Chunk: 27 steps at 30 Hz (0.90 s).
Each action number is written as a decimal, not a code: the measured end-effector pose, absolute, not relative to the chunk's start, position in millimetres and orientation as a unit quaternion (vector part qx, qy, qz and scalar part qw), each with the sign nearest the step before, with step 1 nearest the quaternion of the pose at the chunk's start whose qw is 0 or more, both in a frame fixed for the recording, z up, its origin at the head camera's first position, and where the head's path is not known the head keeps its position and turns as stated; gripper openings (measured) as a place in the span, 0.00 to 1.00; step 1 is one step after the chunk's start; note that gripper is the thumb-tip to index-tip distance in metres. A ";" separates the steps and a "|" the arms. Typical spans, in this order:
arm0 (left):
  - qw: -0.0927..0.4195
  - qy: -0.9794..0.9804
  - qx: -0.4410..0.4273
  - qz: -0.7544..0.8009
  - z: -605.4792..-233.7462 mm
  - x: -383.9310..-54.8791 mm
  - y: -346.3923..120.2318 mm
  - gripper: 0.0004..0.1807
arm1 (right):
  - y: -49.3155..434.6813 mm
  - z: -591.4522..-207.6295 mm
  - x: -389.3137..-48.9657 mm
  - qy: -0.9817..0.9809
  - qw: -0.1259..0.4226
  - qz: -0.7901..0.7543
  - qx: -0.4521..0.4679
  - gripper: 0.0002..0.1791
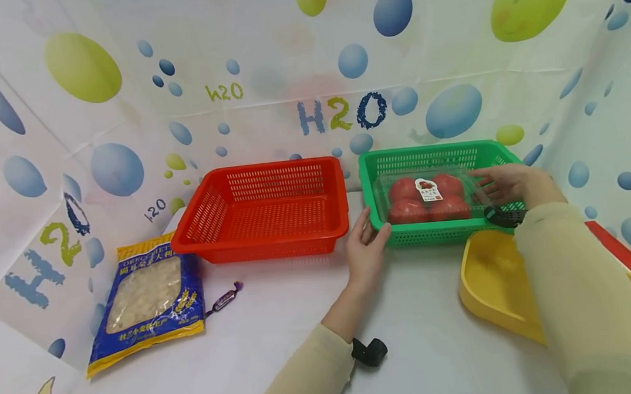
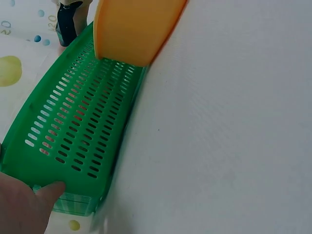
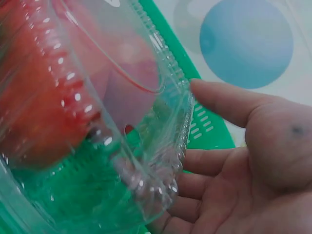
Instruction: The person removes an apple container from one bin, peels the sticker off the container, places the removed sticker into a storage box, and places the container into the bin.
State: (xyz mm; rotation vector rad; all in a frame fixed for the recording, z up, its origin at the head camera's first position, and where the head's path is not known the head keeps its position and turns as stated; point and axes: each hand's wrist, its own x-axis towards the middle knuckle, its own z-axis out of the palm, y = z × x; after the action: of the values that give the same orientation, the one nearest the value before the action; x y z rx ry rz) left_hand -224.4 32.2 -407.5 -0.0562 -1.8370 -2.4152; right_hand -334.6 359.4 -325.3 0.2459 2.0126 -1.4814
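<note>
A clear plastic box of round red fruit (image 1: 428,199) with a white label lies in the green basket (image 1: 428,239). My right hand (image 1: 510,184) is at the box's right end. In the right wrist view, the thumb (image 3: 219,100) meets the box's clear ridged edge (image 3: 183,126), and the other fingers reach behind and below it. My left hand (image 1: 365,248) holds the basket's near left corner, thumb on the front wall and fingers along the left side. From the left wrist, the thumb (image 2: 51,192) shows against the slotted green wall (image 2: 78,122).
A red basket (image 1: 274,216) stands left of the green one. Further left lie a blue and yellow pasta bag (image 1: 150,292) and a purple wrapped candy (image 1: 225,299). The yellow tray (image 1: 489,295) sits at the front right, partly under my right forearm. A patterned curtain rises behind.
</note>
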 end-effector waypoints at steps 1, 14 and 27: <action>0.050 -0.603 -0.016 -0.796 -406.6 -224.0 31.7 0.32 | 359.3 -326.6 -335.1 0.760 0.309 -0.564 0.097 0.50; 0.033 -0.589 0.003 -0.808 -405.0 -226.4 30.1 0.32 | 356.4 -318.2 -331.3 0.698 0.312 -0.637 0.099 0.53; 0.035 -0.576 0.014 -0.817 -404.7 -227.5 30.2 0.31 | 357.5 -326.1 -329.8 0.698 0.286 -0.655 0.049 0.36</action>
State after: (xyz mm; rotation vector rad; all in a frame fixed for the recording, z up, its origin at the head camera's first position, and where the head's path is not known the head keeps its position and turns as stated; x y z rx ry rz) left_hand -227.5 30.2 -404.7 0.0427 -1.7695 -2.5095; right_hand -329.8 357.5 -326.1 0.1313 1.8657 -1.7509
